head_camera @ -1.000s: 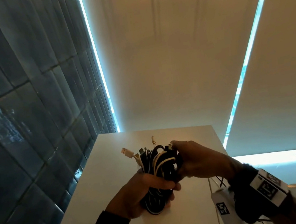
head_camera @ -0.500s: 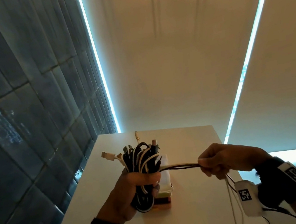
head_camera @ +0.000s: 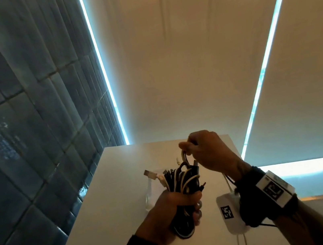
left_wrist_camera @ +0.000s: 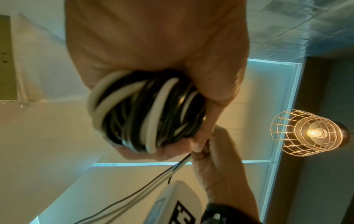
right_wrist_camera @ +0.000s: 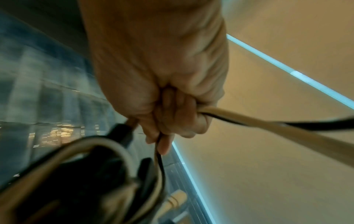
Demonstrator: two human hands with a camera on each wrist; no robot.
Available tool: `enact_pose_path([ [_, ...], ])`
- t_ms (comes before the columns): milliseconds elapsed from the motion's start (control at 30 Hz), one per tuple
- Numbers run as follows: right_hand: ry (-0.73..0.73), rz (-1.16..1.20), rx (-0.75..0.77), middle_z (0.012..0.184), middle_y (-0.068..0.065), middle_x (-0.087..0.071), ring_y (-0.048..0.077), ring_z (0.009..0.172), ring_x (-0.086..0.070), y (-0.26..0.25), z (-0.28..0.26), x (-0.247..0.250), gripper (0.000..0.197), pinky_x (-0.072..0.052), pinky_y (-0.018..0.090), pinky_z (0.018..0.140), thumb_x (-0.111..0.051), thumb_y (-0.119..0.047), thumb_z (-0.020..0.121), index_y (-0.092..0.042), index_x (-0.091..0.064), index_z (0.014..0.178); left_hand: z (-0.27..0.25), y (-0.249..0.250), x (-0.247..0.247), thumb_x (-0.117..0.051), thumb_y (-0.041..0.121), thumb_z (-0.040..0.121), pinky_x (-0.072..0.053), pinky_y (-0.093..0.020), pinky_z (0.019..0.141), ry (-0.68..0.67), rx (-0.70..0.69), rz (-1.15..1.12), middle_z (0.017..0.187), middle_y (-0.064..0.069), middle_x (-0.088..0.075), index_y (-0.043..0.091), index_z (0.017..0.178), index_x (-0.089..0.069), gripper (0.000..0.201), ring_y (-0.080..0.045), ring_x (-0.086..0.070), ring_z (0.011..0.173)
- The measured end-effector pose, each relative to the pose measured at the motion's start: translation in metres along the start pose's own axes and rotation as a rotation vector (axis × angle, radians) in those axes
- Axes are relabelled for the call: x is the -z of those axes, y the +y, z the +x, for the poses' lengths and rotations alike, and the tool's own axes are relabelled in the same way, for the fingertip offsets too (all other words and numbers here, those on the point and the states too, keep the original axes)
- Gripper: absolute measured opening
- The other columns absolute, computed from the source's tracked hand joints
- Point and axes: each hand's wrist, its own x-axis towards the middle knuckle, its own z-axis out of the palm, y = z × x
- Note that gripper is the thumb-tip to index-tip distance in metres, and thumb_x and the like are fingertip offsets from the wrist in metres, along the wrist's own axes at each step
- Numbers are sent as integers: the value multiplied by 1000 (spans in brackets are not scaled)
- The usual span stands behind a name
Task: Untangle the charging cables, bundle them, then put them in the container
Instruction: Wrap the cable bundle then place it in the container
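Note:
A thick bundle of black and white charging cables (head_camera: 182,184) stands upright in my left hand (head_camera: 170,212), whose fingers wrap round its lower part above the white table (head_camera: 110,204). Plug ends (head_camera: 151,174) stick out of its top left. My right hand (head_camera: 205,151) is fisted just above the bundle's top and grips a loose white and black cable pair (right_wrist_camera: 249,119). In the left wrist view the coiled loops (left_wrist_camera: 145,112) fill my palm, and the loose strands (left_wrist_camera: 153,181) trail down past my right hand (left_wrist_camera: 216,163). No container is clearly in view.
A dark tiled wall (head_camera: 19,123) runs along the table's left edge. Pale blinds (head_camera: 177,56) with bright light strips stand behind the far edge. A clear plastic item (head_camera: 149,196) lies on the table behind the bundle. A caged pendant lamp (left_wrist_camera: 306,131) shows in the left wrist view.
My right hand pulled a cable pair out to the right of the bundle, then swung back up and left to just above its top. The left hand kept its hold, shifting slightly.

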Motion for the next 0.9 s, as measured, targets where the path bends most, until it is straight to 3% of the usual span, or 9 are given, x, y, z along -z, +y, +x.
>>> enact_pose_path([
  [167, -95, -134, 240, 91, 5, -62, 11, 73, -56, -35, -24, 2, 23, -51, 19, 66, -46, -14, 98, -6, -62, 85, 2, 3, 6, -66, 7, 68, -38, -32, 56, 105, -80, -128, 62, -6, -45, 5, 83, -56, 18, -16, -43, 48],
  [233, -138, -241, 325, 100, 3, -52, 15, 81, -53, -40, -35, -3, 12, -47, 21, 64, -51, -11, 95, -9, -63, 96, 3, 5, 4, -57, 9, 72, -41, -29, 52, 149, -155, -195, 60, -5, -46, 5, 83, -55, 12, -15, -44, 47],
  [300, -75, -272, 372, 99, 1, -47, 15, 78, -52, -38, -43, -16, 17, -37, 14, 60, -55, -15, 94, -10, -62, 109, 4, 7, 5, -58, 11, 73, -44, -29, 52, 192, -221, -286, 62, -6, -48, 5, 82, -58, 10, -15, -48, 51],
  [367, 15, -234, 374, 89, -4, -46, 11, 70, -50, -35, -50, -26, 13, -32, 10, 56, -58, -19, 93, -11, -65, 102, 4, 9, 12, -62, 13, 73, -47, -31, 59, 205, -251, -363, 75, -10, -54, 6, 84, -66, 14, -20, -51, 66],
  [433, 54, -234, 387, 85, -5, -50, 8, 68, -49, -33, -53, -34, 10, -34, 9, 55, -62, -22, 89, -14, -66, 93, 5, 9, 22, -67, 15, 71, -48, -33, 67, 206, -240, -403, 88, -14, -57, 7, 91, -70, 22, -24, -53, 79],
  [533, 75, -161, 357, 84, -5, -52, 8, 68, -50, -35, -55, -41, 9, -37, 12, 56, -61, -22, 90, -16, -67, 93, 6, 8, 31, -70, 19, 72, -54, -32, 63, 187, -255, -446, 93, -15, -65, 7, 103, -68, 34, -26, -63, 81],
  [667, 30, -97, 329, 90, -6, -46, 10, 74, -50, -33, -63, -46, 15, -42, 13, 60, -58, -23, 92, -22, -64, 106, 2, 11, 37, -93, 14, 37, -55, -31, 58, 78, -307, -466, 87, -16, -63, 5, 95, -71, 62, -26, -62, 74],
  [800, -31, -219, 401, 89, -4, -55, 7, 61, -53, -35, -74, -52, 33, -47, 13, 51, -77, -21, 76, -21, -60, 104, -1, 9, 35, -92, 24, 52, -57, -39, 65, 16, -293, -394, 97, -19, -69, 7, 104, -71, 59, -32, -69, 88],
  [900, 27, -322, 470, 85, -1, -63, 8, 51, -57, -37, -76, -56, 34, -44, 11, 46, -86, -18, 64, -12, -67, 92, -2, 11, 23, -69, 28, 75, -58, -38, 61, 102, -297, -331, 89, -15, -72, 11, 100, -71, 30, -28, -71, 81],
])
